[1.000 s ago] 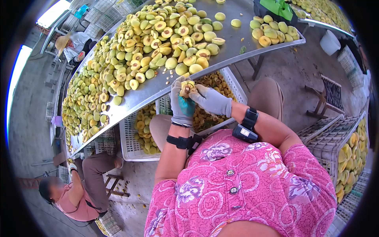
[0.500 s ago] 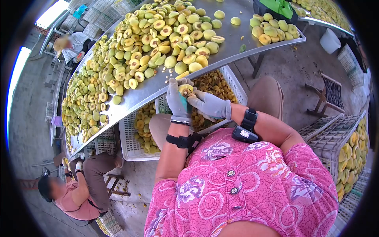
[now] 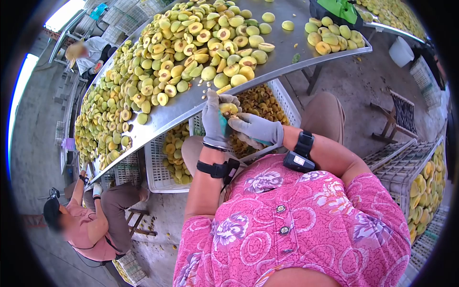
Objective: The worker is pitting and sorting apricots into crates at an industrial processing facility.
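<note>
My left hand [image 3: 213,119], in a grey glove with teal on its palm side, is closed around a yellow-green peach half [image 3: 228,109] just off the table's near edge. My right hand [image 3: 258,128], gloved alike, meets it from the right, fingers bent and pressed against the fruit's lower side. Whatever those right fingers grip is hidden. Beyond my hands, a large heap of peach halves [image 3: 181,52], many with brown centres showing, covers the metal table [image 3: 191,101]. Under my hands a white crate [image 3: 288,98] contains brownish-orange fruit scraps [image 3: 263,105].
A second white crate [image 3: 167,190] with peach halves stands at my left knee. More halves [image 3: 332,36] lie by a green-and-black bag [image 3: 337,12]. Crates [image 3: 392,167] and a stool [image 3: 396,115] stand right. One co-worker [image 3: 88,220] sits left; another [image 3: 88,55] is farther back.
My hands stay together at the peach half, with slight finger shifts. The co-worker at left has stretched an arm up toward the table's edge. The view has shifted slightly.
</note>
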{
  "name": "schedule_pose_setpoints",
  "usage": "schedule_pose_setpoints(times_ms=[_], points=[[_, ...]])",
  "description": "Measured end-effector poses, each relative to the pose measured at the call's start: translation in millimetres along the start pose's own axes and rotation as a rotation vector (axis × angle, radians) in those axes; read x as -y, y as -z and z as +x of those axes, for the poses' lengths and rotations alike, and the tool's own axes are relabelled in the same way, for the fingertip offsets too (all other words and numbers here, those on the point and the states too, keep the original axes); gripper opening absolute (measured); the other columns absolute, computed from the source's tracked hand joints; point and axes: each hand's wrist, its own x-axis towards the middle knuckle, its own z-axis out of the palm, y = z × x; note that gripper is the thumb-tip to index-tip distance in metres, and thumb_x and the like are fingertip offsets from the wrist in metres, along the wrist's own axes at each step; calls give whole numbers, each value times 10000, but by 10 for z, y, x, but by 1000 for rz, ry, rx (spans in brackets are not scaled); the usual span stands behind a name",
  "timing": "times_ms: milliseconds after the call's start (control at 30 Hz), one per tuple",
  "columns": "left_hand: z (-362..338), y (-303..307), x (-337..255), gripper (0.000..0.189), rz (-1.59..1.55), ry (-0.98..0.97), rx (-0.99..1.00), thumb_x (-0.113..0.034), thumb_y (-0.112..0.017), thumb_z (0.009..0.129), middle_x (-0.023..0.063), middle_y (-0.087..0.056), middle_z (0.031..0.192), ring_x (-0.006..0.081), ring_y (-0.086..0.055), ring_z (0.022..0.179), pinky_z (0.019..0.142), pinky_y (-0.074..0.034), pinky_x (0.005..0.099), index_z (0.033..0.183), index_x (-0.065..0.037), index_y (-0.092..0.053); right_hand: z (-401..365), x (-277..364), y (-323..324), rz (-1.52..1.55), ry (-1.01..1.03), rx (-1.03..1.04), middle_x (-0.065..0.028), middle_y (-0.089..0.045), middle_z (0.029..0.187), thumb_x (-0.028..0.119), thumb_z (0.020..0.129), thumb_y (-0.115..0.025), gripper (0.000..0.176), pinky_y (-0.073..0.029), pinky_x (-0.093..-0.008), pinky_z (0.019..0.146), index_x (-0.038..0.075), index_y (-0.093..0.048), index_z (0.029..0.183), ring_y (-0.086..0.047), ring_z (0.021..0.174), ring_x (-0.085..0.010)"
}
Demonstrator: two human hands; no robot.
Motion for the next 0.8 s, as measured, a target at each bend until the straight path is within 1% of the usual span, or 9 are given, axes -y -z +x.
schedule_pose_setpoints(times_ms=[100,300,367,400,467,567,667,733,800], points=[[-43,-7,-58,556,140,-61,45,-497,-476,956,141,-642,757,215,-611,630,601,-525,320,795,17,-618,20,-45,-11,20,-33,12,26,-447,569,453,961,-483,330,-312,-232,305,124,-483,932,-415,367,-82],[-61,116,-134,566,199,-33,235,-510,-501,941,141,-638,722,214,-612,614,584,-518,319,764,14,-620,-38,-22,-68,234,-168,111,44,-419,553,475,951,-500,340,-284,-228,307,147,-491,857,-372,353,-72],[-40,187,-112,565,409,-94,276,-543,-499,926,141,-631,753,249,-625,656,613,-532,351,758,-12,-591,-50,-39,-101,226,-169,117,49,-417,553,479,949,-502,339,-276,-231,306,148,-497,873,-365,350,-69],[-55,190,-117,565,403,-100,275,-543,-499,926,141,-631,753,249,-625,656,613,-532,351,758,-12,-591,-51,-29,-117,222,-165,125,54,-415,552,483,947,-505,338,-268,-234,305,150,-504,889,-358,346,-67],[-139,186,-101,563,94,38,218,-541,-503,925,135,-634,755,245,-627,658,608,-533,349,761,-11,-602,-85,28,-148,287,-227,152,60,-415,553,489,945,-508,342,-254,-231,308,148,-511,911,-351,347,-60],[-189,201,-49,564,-10,51,134,-541,-507,921,138,-636,757,241,-629,662,612,-536,350,765,-9,-612,-85,13,-180,308,-267,178,68,-418,557,504,939,-512,356,-231,-223,313,148,-522,951,-335,350,-48],[-183,254,-73,560,175,6,244,-547,-514,914,137,-637,768,241,-630,665,620,-540,353,764,-17,-610,-91,15,-158,313,-301,209,71,-416,568,515,940,-504,372,-223,-215,315,145,-519,971,-324,354,-37],[-145,299,-57,561,155,24,271,-548,-517,912,138,-639,773,242,-631,670,625,-541,356,766,-15,-611,-94,0,-132,370,-356,241,71,-412,574,517,943,-495,378,-224,-213,314,141,-513,972,-319,358,-33],[-81,326,-42,563,139,34,296,-549,-519,910,138,-642,778,243,-631,675,629,-542,358,767,-13,-613,-42,-35,-79,526,-307,364,67,-383,591,508,947,-494,374,-229,-208,311,134,-507,939,-312,376,-30]])
